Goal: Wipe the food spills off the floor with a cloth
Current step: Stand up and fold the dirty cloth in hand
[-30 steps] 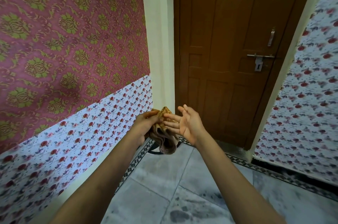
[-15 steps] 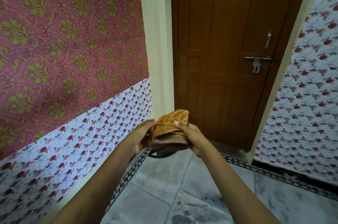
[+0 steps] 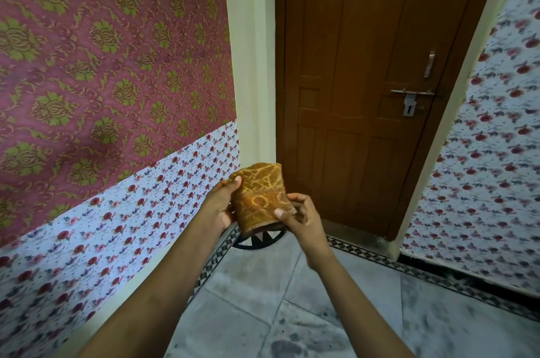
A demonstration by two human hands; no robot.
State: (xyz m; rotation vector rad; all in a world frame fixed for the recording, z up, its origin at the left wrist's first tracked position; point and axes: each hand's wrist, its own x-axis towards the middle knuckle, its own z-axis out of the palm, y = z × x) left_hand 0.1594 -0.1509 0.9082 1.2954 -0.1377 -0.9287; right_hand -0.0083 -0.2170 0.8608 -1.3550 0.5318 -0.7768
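Note:
A folded orange-brown patterned cloth [image 3: 258, 196] is held up in front of me, above the floor. My left hand [image 3: 217, 205] grips its left edge, thumb near the top corner. My right hand [image 3: 301, 215] pinches its lower right edge with thumb and fingers. Below, the grey marble floor [image 3: 248, 296] carries dark smudges and spots [image 3: 289, 347] between my forearms near the bottom of the view.
A closed brown wooden door [image 3: 359, 88] with a metal latch [image 3: 410, 97] stands straight ahead. Wallpapered walls close in on the left [image 3: 102, 94] and the right [image 3: 491, 167]. A black-and-white patterned border [image 3: 380, 255] runs along the floor's edge.
The cloth hung crumpled from my left hand with my right hand open beside it; now both hands hold it, folded flat and raised slightly.

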